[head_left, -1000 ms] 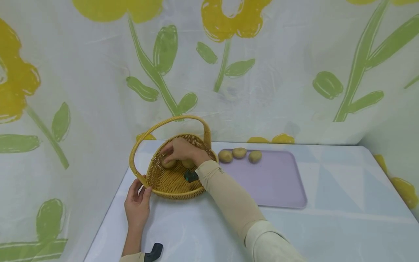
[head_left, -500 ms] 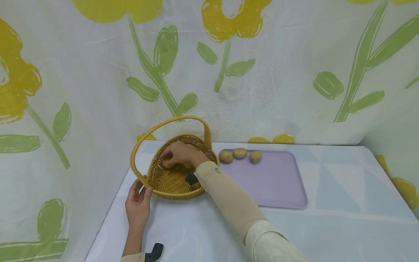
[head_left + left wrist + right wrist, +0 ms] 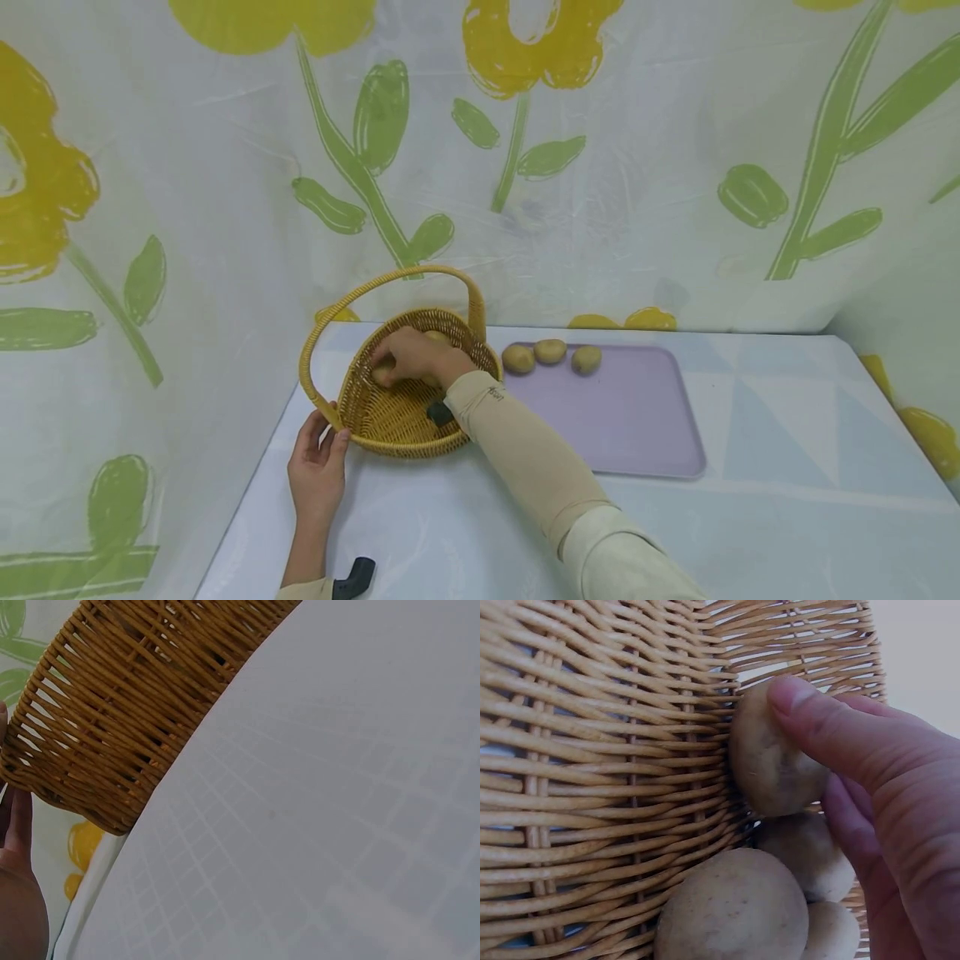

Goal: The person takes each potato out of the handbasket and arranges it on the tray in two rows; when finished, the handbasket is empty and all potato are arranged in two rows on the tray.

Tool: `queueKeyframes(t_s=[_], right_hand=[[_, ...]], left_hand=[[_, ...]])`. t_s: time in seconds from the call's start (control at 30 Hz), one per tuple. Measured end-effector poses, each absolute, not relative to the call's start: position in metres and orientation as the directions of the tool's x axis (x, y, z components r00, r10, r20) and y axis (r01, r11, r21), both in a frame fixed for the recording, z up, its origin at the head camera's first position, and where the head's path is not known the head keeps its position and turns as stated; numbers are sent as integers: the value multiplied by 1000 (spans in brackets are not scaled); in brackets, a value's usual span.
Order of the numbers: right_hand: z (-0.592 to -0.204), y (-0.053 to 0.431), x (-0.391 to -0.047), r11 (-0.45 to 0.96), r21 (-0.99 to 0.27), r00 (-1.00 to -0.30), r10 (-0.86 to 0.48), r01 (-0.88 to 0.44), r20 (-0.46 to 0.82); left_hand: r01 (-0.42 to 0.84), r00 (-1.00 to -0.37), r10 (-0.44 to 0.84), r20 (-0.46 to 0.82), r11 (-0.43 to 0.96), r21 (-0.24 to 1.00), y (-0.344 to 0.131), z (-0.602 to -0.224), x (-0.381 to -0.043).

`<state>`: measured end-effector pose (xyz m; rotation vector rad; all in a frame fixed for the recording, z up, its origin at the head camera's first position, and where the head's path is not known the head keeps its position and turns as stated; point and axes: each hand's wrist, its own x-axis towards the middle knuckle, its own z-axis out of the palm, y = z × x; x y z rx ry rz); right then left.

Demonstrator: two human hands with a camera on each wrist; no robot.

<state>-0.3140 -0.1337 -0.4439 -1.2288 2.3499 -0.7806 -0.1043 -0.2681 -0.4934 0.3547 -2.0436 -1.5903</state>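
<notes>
A yellow-brown wicker basket [image 3: 397, 423] with a tall arched handle stands at the table's left. My left hand [image 3: 317, 479] holds its near left rim at the foot of the handle, thumb in front. Inside the basket, my right hand [image 3: 420, 354] grips a potato [image 3: 769, 761] against the woven wall, its thumb on top. Beside that potato lie a large potato [image 3: 735, 907], a darker one [image 3: 802, 851] and a paler one [image 3: 834, 930], partly hidden. In the left wrist view only the basket's outer side and a bit of the left hand show.
A lilac tray [image 3: 630, 417] lies just right of the basket. Along its back edge sit three potatoes, a left one [image 3: 518, 358], a middle one [image 3: 550, 351] and a right one [image 3: 586, 359]. A flower-printed curtain [image 3: 637, 208] rises behind the table.
My right hand has sunk slightly deeper into the basket, its fingers closing on the potato. Another potato now shows behind the hand. The left hand and the basket have stayed put.
</notes>
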Motion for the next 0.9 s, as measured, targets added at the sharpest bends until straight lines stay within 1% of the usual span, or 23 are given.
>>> queueKeyframes(t_s=[0.17, 0.43, 0.53, 0.73, 0.9], right_hand=[[-443, -134, -311, 475, -625, -536, -838, -620, -104], [-439, -133, -307, 533, -531, -540, -826, -658, -160], [-438, -133, -307, 530, -521, -530, -832, -669, -164], [-441, -133, -310, 500, -542, -511, -847, -676, -145], [-444, -132, -313, 463, -630, -502, -855, -624, -131]], left_hand=[[109, -828, -505, 244, 282, 953, -268, -494, -104], [112, -827, -505, 247, 283, 953, -268, -494, -105], [107, -826, -508, 245, 284, 953, -268, -494, -104], [104, -830, -502, 244, 289, 952, -268, -496, -104], [111, -830, -500, 247, 286, 952, -269, -496, -105]])
